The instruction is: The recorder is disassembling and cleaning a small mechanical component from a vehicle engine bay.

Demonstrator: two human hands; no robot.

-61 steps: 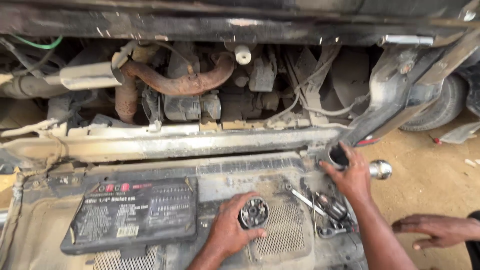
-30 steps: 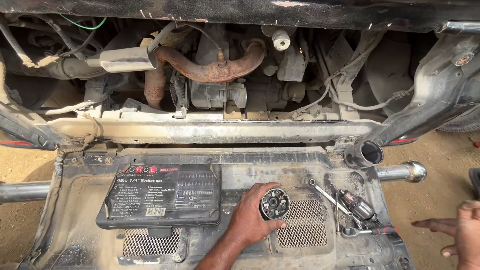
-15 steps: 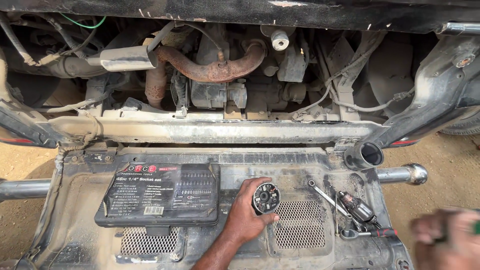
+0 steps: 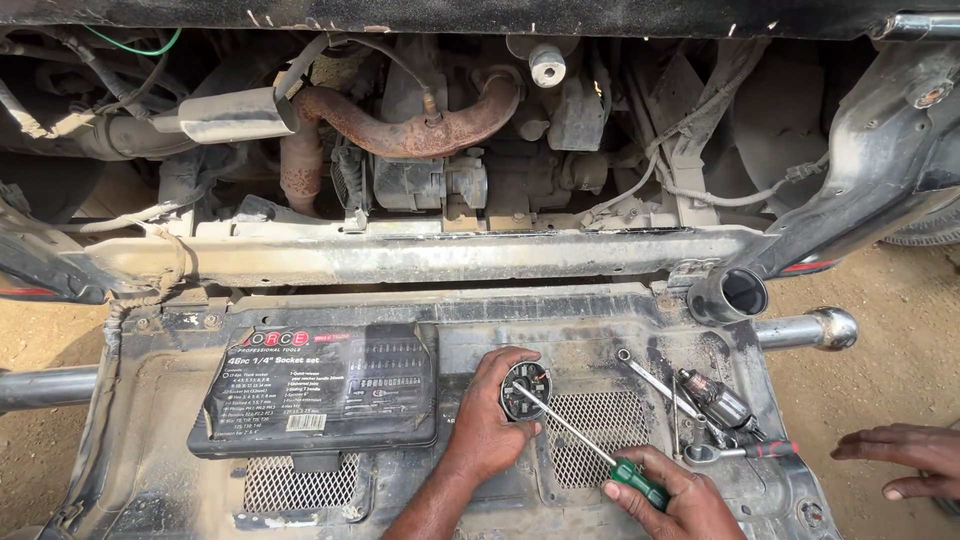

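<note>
Outdoors, on sandy ground (image 4: 900,300), the open underside of a vehicle fills the upper half, with a rusty bent pipe (image 4: 400,125) running among dusty engine parts. Below it lies a grimy grey metal panel (image 4: 600,310) with mesh vents, serving as the work surface. On its left half rests a closed black socket-set case (image 4: 320,390); to the right lie loose wrenches and a ratchet (image 4: 700,410). Near the panel's middle, the left hand (image 4: 490,425) has its fingers curled around a small round part (image 4: 525,388), dark with a metal-ringed face, held just above the mesh. The right hand (image 4: 680,500) is clamped on a green-handled screwdriver (image 4: 580,438), whose tip touches that part. Another person's hand (image 4: 900,455) rests at the right edge, cut off. Details of the part's face are too small to make out.
</note>
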